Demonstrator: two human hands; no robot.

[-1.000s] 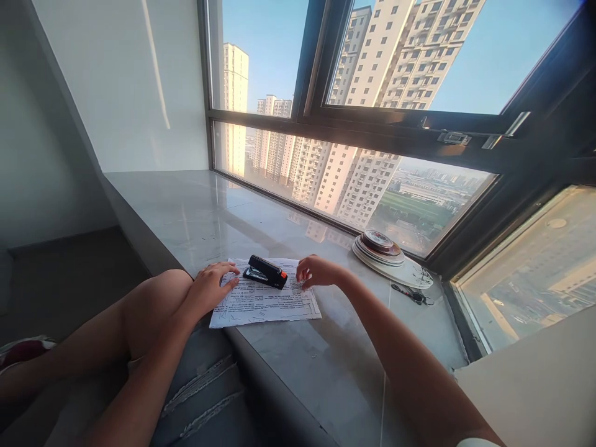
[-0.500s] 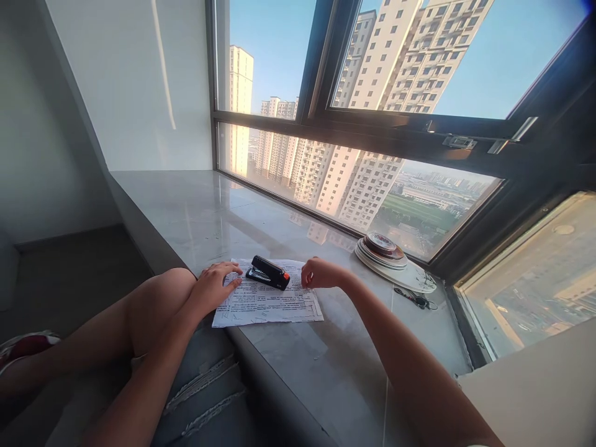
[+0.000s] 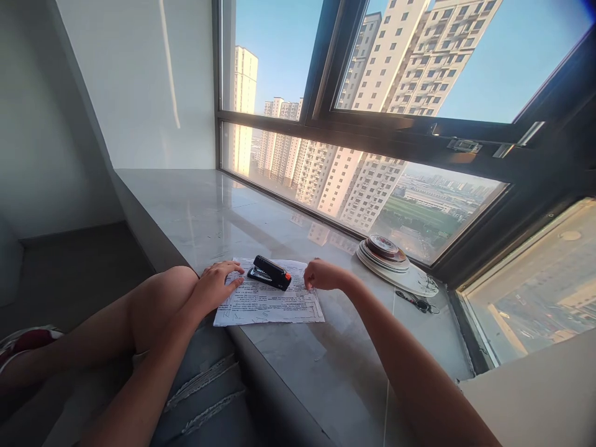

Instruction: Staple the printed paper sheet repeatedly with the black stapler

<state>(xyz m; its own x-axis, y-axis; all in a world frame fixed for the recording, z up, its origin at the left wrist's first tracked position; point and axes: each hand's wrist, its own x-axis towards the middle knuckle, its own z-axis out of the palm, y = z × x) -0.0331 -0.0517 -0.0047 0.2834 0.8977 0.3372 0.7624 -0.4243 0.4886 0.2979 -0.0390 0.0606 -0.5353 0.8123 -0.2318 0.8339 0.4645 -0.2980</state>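
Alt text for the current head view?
Bare left hand and right hand flank a black stapler with an orange end on printed white paper atop a glossy grey ledge. Stacked pale plates sit farther right by a dark-framed window.

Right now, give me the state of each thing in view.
Stapler: on the paper, open at one end.
Paper: printed side up, corner past the ledge edge.
Plates: stacked.
Key ring: lying beside the plates.
Left hand: outstretched.
Right hand: loosely curled.
Window: can't tell whether latched.
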